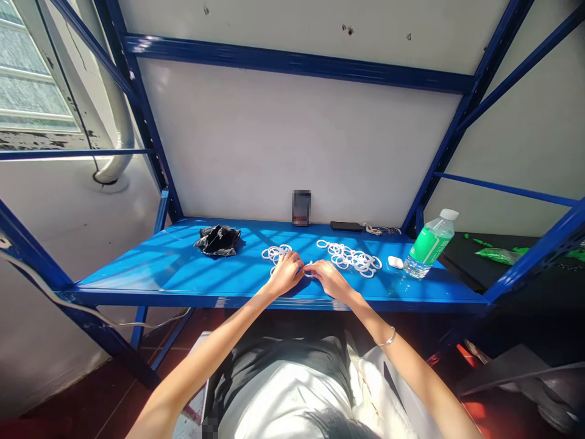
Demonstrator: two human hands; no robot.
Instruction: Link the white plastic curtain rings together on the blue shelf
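Both my hands meet at the middle of a blue shelf (150, 274). My left hand (286, 273) and my right hand (329, 279) are closed in a pinch on the same small white ring (309, 269) between them. A small group of white rings (276, 252) lies just beyond my left hand. A larger heap of white rings (351, 257) lies beyond my right hand. A bracelet sits on my right wrist.
A crumpled black bag (218, 239) lies at the left of the shelf. A green-labelled water bottle (428, 246) stands at the right, with a small white case (395, 262) beside it. A dark phone (346, 226), a cable and a small upright dark object (301, 208) are at the back wall.
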